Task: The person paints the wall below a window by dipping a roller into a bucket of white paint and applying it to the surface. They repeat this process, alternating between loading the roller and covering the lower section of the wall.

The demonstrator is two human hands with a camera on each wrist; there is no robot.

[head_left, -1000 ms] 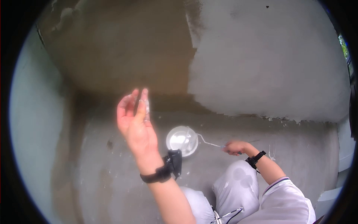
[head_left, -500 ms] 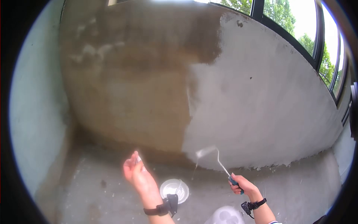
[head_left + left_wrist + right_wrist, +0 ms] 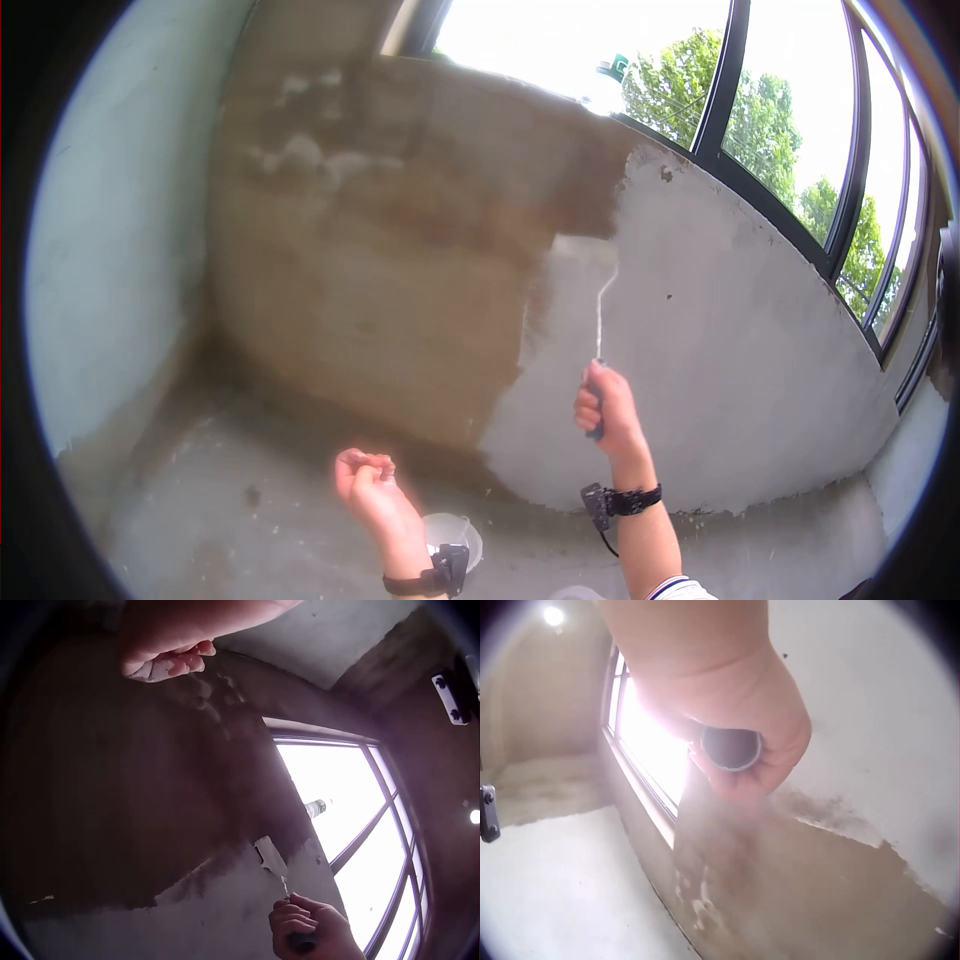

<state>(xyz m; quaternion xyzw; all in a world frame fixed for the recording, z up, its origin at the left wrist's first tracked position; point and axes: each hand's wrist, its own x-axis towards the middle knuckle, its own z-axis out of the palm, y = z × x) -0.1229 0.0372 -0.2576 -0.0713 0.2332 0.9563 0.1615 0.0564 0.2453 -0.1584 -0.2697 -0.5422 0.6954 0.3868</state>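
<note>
My right hand point(image 3: 608, 408) grips the dark handle of a paint roller point(image 3: 599, 320) in the head view. The roller's white head point(image 3: 587, 250) is up against the wall, at the border between its pale coat and the brown part. In the right wrist view the round handle end point(image 3: 732, 748) shows out of the fist. My left hand point(image 3: 372, 492) is held low in front of the wall, fingers loosely curled and nothing in them. White smears mark its fingers point(image 3: 161, 669) in the left wrist view. Behind the left wrist, a white tub point(image 3: 462, 535) stands on the floor, partly hidden.
The wall point(image 3: 690, 380) is pale on the right and brown on the left. Dark-framed windows point(image 3: 715, 110) run above it, with a bottle point(image 3: 605, 85) on the sill. A pale side wall point(image 3: 120, 220) closes the left. White spots dot the grey floor point(image 3: 200, 500).
My right hand has lifted the paint roller from the tub up to the wall, and then higher along it. The head view has tilted up. My left hand stays raised, its fingers more curled.
</note>
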